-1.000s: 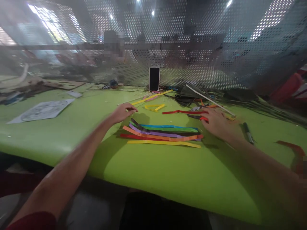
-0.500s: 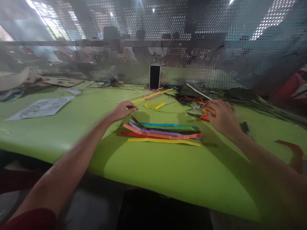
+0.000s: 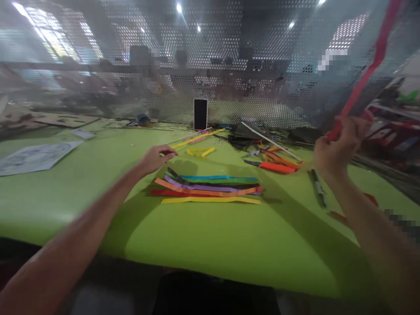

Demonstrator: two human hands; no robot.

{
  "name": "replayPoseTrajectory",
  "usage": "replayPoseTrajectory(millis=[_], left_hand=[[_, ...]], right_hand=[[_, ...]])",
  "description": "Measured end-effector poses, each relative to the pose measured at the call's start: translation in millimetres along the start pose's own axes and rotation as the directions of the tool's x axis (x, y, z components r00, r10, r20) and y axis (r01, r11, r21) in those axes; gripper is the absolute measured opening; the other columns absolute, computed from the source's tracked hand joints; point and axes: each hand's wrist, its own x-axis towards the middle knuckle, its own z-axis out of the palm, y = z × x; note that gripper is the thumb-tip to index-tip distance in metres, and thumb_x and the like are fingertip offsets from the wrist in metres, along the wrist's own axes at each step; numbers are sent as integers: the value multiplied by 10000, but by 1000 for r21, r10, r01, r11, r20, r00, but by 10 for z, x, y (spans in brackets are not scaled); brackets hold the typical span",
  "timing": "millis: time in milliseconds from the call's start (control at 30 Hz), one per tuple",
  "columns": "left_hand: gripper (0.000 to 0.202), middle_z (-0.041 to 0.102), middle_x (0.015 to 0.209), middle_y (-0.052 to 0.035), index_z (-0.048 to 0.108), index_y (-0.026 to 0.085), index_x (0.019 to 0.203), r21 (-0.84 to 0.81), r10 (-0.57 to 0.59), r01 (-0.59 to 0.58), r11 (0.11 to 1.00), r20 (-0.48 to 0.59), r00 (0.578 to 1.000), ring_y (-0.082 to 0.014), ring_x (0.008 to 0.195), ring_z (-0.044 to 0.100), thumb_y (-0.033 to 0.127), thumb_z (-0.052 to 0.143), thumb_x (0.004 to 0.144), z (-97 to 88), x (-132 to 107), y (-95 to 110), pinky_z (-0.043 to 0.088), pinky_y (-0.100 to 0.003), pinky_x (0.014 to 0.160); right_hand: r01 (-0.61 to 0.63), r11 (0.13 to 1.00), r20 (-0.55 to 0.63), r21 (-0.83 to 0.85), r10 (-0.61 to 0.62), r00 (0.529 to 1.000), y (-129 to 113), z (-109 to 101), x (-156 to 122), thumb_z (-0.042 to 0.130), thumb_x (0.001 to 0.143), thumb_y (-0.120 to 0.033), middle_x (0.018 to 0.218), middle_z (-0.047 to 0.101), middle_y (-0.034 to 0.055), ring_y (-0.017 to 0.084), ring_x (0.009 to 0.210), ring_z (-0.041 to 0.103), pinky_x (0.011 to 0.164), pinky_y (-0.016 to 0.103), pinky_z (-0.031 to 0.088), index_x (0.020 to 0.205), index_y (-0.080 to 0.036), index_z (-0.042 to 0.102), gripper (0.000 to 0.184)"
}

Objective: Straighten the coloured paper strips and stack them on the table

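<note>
My right hand [image 3: 343, 146] is raised over the right side of the table, its fingers closed on a long pinkish-red strip [image 3: 362, 81] that runs up out of view. My left hand [image 3: 158, 158] hovers just behind the left ends of the laid-out strips, fingers loosely curled with a gap at the thumb and nothing visible in them. Below it, flat coloured strips lie side by side: blue [image 3: 223, 177], purple [image 3: 210, 189], orange [image 3: 188, 190], red [image 3: 166, 193] and yellow [image 3: 210, 200], with green and dark ones among them.
Orange-handled pliers [image 3: 278, 168] lie amid loose strips at right, near a dark marker [image 3: 317, 189]. A yellow strip loop [image 3: 201, 152] and an upright phone [image 3: 200, 114] are farther back. A printed sheet [image 3: 36, 157] lies left. A perforated screen [image 3: 223, 78] stands behind the table.
My right hand has left the pliers area and risen to the right, now with the pinkish-red strip in it. My left hand stays by the strips. The view has shifted slightly.
</note>
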Motion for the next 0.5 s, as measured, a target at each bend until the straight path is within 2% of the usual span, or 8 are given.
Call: replayPoseTrajectory(millis=[67, 133, 200, 267, 333, 400, 500], left_hand=[[376, 730, 949, -93, 754, 156, 907, 8, 28, -28, 1000, -14, 1000, -210, 811, 650, 470, 602, 768, 24, 0, -33, 531, -303, 704], [363, 720, 965, -89, 751, 164, 926, 23, 60, -59, 998, -44, 997, -214, 838, 650, 455, 597, 774, 49, 22, -86, 536, -309, 729], [353, 701, 963, -88, 746, 172, 949, 65, 91, -86, 994, -84, 992, -222, 864, 646, 440, 581, 789, 63, 89, -157, 541, -313, 728], [334, 689, 970, -90, 735, 179, 976, 166, 145, -123, 978, -126, 981, -239, 932, 639, 412, 563, 809, 62, 210, -240, 544, -338, 788], [327, 692, 1053, -98, 714, 181, 1030, 302, 215, -166, 939, -136, 967, -259, 1066, 613, 386, 553, 831, 57, 372, -321, 498, -402, 959], [395, 658, 1229, -115, 672, 171, 1146, 385, 252, -195, 902, -102, 962, -281, 1223, 547, 406, 569, 845, 70, 537, -389, 387, -456, 1105], [591, 558, 1409, -157, 579, 143, 1312, 421, 234, -197, 885, -38, 972, -313, 1343, 462, 488, 608, 833, 138, 716, -464, 338, -466, 1145]], right_hand=[[-62, 998, 58, 20, 61, 996, 96, 14, 3, 457, 810, -125, 1234, 573, 132, 390, 1234, 509, 1033, 576, 440, 1272, -283, 596, 507], [-129, 989, 186, 66, 115, 976, 158, 70, -24, 457, 815, -160, 1162, 594, 120, 370, 1096, 582, 950, 565, 483, 1188, -301, 630, 435], [-163, 980, 349, 113, 114, 930, 195, 163, -79, 496, 807, -202, 1110, 615, 106, 332, 961, 618, 896, 537, 502, 1116, -304, 645, 358], [-164, 977, 482, 138, 79, 873, 221, 276, -152, 551, 779, -224, 1097, 636, 102, 316, 934, 624, 887, 512, 499, 1115, -286, 639, 353], [-168, 976, 562, 137, 63, 825, 245, 392, -230, 586, 746, -212, 1028, 664, 98, 304, 885, 632, 835, 478, 507, 1167, -254, 626, 426], [-176, 978, 625, 115, 67, 777, 271, 494, -298, 593, 755, -217, 870, 671, 74, 272, 758, 625, 726, 417, 508, 1210, -218, 623, 456], [-141, 990, 710, 20, 85, 699, 302, 601, -364, 600, 817, -297, 783, 653, 69, 246, 695, 610, 649, 354, 472, 1167, -172, 671, 379]])
